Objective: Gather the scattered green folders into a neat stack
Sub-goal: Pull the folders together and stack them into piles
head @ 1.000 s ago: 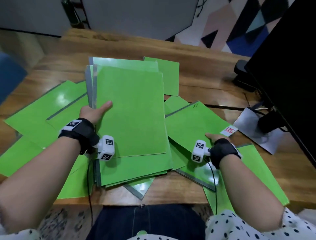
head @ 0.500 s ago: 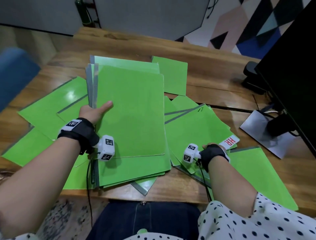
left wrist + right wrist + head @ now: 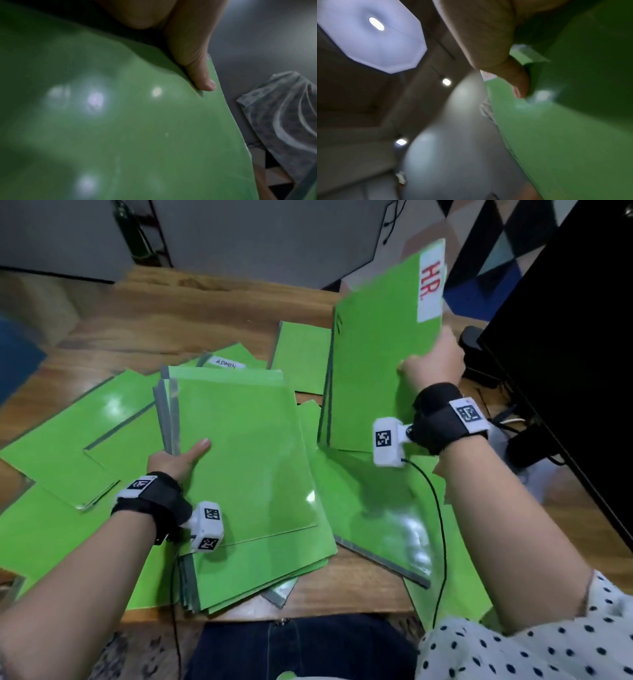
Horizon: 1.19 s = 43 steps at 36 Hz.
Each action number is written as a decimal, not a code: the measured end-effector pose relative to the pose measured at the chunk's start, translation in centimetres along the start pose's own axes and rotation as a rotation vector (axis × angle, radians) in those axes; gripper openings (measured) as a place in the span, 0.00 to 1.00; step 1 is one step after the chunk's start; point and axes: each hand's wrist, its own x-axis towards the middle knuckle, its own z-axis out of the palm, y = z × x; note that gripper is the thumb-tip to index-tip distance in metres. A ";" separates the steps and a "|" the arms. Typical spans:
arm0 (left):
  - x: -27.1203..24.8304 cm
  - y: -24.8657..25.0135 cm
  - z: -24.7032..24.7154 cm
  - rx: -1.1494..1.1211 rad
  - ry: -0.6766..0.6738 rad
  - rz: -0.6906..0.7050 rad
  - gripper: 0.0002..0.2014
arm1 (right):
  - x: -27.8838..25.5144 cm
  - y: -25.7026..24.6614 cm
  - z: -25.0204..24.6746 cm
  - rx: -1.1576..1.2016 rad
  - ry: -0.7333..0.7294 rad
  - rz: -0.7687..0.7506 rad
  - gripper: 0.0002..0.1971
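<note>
— What is on the desk (image 3: 212,313), going from its left edge across?

— Loose green folders (image 3: 68,446) fan over the left side, glossy, some with grey spines. Near the front edge, at the middle, sits a rough stack (image 3: 246,474); the left hand (image 3: 176,458) grips its left edge, thumb flat on top, fingers tucked under. Behind it, one folder bears a white "ADMIN" tab (image 3: 226,362). Further right, the right hand (image 3: 430,364) pinches the right edge of the HR folder (image 3: 380,354), held upright above the desk, thumb on its green face.

— How would they handle?

— Probably light, thin and bendy, with slick covers that slide. Holding near a spine or mid-edge should limit flopping.
</note>
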 end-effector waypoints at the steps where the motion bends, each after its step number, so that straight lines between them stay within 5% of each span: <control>1: 0.1 -0.1 0.1 0.009 -0.004 -0.003 0.41 | 0.2 -1.2 -0.5 0.026 -0.018 -0.047 0.21; 7: 0.9 -1.0 0.5 0.063 -0.087 -0.004 0.36 | -0.1 -3.6 0.9 0.109 -0.350 -0.142 0.30; 15: 2.2 -1.3 -1.3 0.432 -0.379 -0.158 0.55 | -5.1 3.3 11.2 -0.270 -0.656 -0.069 0.36; 18: 2.3 -2.6 -1.4 0.420 -0.408 -0.173 0.64 | -6.4 5.4 13.5 -0.354 -0.695 -0.023 0.37; 22: 2.1 -3.2 -0.5 0.403 -0.333 -0.149 0.53 | -8.2 6.8 15.7 -0.402 -0.721 -0.011 0.39; 27: 2.1 -3.2 0.0 0.417 -0.305 -0.186 0.59 | -10.1 6.3 17.8 -0.339 -0.764 0.005 0.33; 30: 2.6 -3.7 0.1 0.336 -0.299 -0.201 0.66 | -11.3 6.1 18.7 -0.322 -0.796 -0.046 0.33; 33: 2.9 -4.4 0.4 0.247 -0.232 -0.226 0.61 | -12.3 6.6 19.0 -0.350 -0.861 -0.157 0.38; 36: 2.7 -4.5 0.7 0.245 -0.193 -0.228 0.53 | -10.5 7.5 17.6 -0.370 -0.923 -0.204 0.39; 41: 2.9 -4.5 0.8 0.284 -0.184 -0.197 0.50 | -4.1 10.5 13.2 -0.747 -0.714 -0.162 0.44; 43: 3.0 -4.5 0.8 0.287 -0.181 -0.193 0.50 | -2.8 11.7 12.0 -0.881 -0.741 -0.107 0.49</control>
